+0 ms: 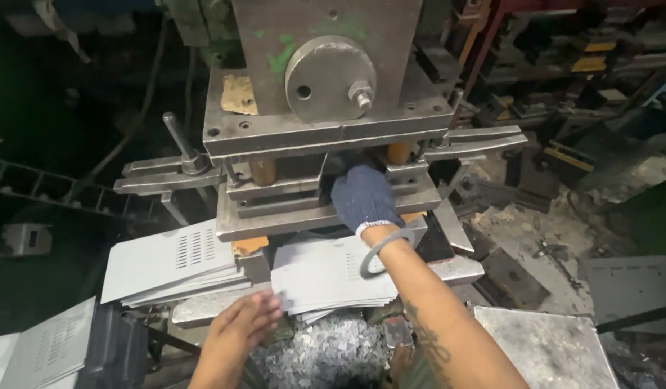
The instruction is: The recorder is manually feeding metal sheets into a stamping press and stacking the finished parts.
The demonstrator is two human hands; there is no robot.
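Sheets [333, 277] lie stacked below the press [326, 144]; your gloved right hand [363, 198] reaches into its die, grip hidden, while your bare left hand [250, 317], fingers together, touches the stack's edge. Slotted sheets [171, 263] left of the press look finished.

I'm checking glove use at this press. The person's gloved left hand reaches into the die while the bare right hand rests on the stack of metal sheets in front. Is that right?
Not quite: the sides are swapped. In the head view the gloved right hand reaches into the press die, and the bare left hand rests at the edge of the front stack of metal sheets. The rest stands.
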